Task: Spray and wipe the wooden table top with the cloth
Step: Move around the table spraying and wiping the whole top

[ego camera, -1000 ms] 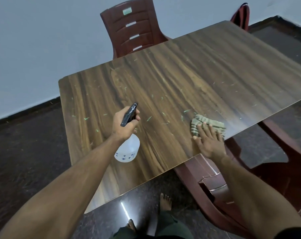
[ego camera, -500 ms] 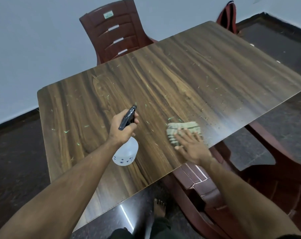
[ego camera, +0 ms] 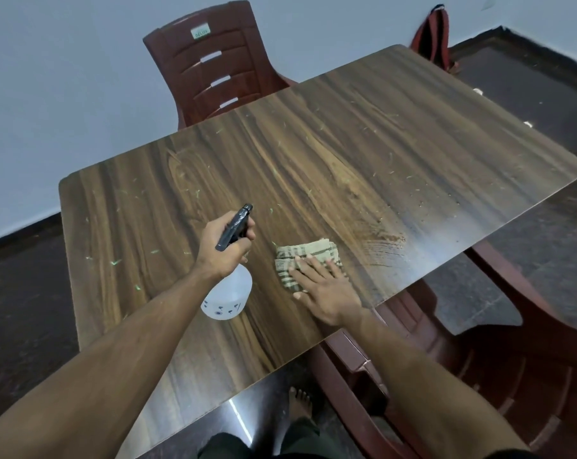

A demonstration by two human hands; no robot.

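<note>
Head view, from where I stand: the right hand lies flat, fingers straight, pressing the striped cloth onto the wooden table top near its front edge, presumably so the cloth can drag moisture and the pale specks along. Just beside it the left hand grips the neck of the spray bottle, nozzle aimed at the boards ahead, ready to wet them. Beyond stand a maroon chair and a bag against the wall.
</note>
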